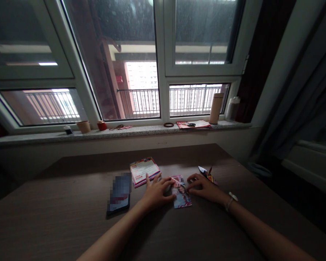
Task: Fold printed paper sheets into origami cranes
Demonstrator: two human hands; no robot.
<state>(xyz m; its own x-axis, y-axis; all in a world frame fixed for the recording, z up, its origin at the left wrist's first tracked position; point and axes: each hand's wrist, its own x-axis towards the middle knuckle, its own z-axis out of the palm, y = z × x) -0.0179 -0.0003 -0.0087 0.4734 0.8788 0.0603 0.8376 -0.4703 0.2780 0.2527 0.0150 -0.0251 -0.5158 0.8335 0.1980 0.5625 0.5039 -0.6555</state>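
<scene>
- Between the two sets of fingers lay a small picture card point(182, 200), flat on the table point(70, 232), its long axis running away from the person, the far end leaning slightly left.
- On the card's left side, the left hand point(157, 191) looked the nearer: its thumb tip met the left edge and its forefinger reached the far left corner. Its fingers were spread, thumb and forefinger well apart, pinching nothing that showed.
- On the card's right side, the right hand point(203, 187) had curled fingers with a gap between thumb and forefinger. Their tips came up to the right edge; whether they touched it, I could not tell.
- The relation that seemed to matter most: each long side of the card faced one thumb and forefinger.
- Further left of the left fingers, apart from the card, lay a phone point(121, 195).
- At the left hand's outer fingertips, slightly beyond, sat a stack of cards point(143, 171).
- Just beyond the right knuckles lay a colourful packet point(211, 177), partly hidden by that hand.
- Well beyond all the fingertips, the windowsill point(146, 131) held papers point(202, 124), scissors point(190, 124) and a flask point(216, 108).
</scene>
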